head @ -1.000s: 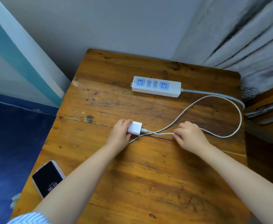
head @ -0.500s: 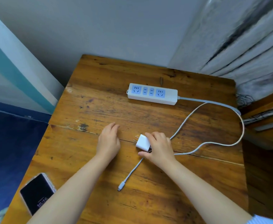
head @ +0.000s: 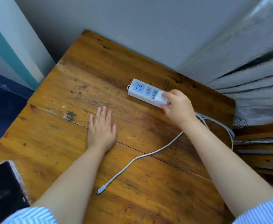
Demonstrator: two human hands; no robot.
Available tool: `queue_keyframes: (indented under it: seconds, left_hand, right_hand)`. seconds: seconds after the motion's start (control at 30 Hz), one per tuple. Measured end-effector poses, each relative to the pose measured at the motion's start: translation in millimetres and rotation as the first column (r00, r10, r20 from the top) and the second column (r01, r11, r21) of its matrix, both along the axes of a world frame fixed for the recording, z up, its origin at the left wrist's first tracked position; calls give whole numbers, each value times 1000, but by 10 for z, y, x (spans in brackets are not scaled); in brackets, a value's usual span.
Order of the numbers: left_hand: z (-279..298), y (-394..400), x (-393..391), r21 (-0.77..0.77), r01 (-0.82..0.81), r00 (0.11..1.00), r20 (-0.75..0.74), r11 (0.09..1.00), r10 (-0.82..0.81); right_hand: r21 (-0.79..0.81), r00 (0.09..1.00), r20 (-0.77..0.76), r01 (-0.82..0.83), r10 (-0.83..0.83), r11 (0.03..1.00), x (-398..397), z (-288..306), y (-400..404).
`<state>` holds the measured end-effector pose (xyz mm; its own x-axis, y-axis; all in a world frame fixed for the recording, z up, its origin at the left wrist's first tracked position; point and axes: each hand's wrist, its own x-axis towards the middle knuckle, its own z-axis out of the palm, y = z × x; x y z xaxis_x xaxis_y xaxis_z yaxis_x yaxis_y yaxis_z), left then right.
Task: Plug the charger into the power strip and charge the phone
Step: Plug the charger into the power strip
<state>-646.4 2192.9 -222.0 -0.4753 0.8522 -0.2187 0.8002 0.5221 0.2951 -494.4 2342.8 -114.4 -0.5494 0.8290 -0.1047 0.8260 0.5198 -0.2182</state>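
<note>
A white power strip [head: 142, 91] with blue sockets lies at the back of the wooden table [head: 67, 97]. My right hand [head: 178, 107] grips the white charger [head: 160, 97] and holds it against the strip's right-hand socket. The charger's white cable [head: 142, 156] trails toward me, and its loose plug end [head: 101, 189] lies on the table. My left hand [head: 101, 130] rests flat on the table, palm down, holding nothing. The dark phone [head: 3, 188] lies face up at the table's near left corner.
A grey wall stands behind the table and a grey curtain [head: 252, 65] hangs at the right. The strip's grey power cord [head: 219, 125] runs off the table's right edge. Wooden boards [head: 262, 146] sit lower right. Blue floor [head: 1, 107] shows at the left.
My right hand has carried the charger from the middle of the table up to the power strip. My left hand stays flat on the table. The view has tilted and the cable now lies straighter.
</note>
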Motion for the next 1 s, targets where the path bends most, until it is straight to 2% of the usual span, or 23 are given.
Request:
queue_keyframes:
  seconds: [0.17, 0.27, 0.5, 0.67, 1.0]
  left_hand:
    - [20, 11, -5, -21, -5, 1000, 14, 1000, 5]
    - [27, 24, -10, -38, -5, 1000, 11, 999, 5]
    - [49, 27, -12, -65, -1, 1000, 13, 998, 1]
    - [56, 33, -12, -72, 7, 1000, 20, 997, -6]
    - [33, 41, -5, -79, -5, 1000, 9, 997, 6]
  right_hand:
    - [4, 960, 270, -76, 72, 997, -138, 118, 303]
    - [-33, 932, 347, -97, 102, 995, -224, 162, 359]
    - [-107, 892, 424, -123, 157, 987, -436, 211, 441]
    - [-112, 881, 466, -25, 75, 993, -542, 230, 435]
    - [-147, 832, 515, -149, 204, 978, -592, 205, 423]
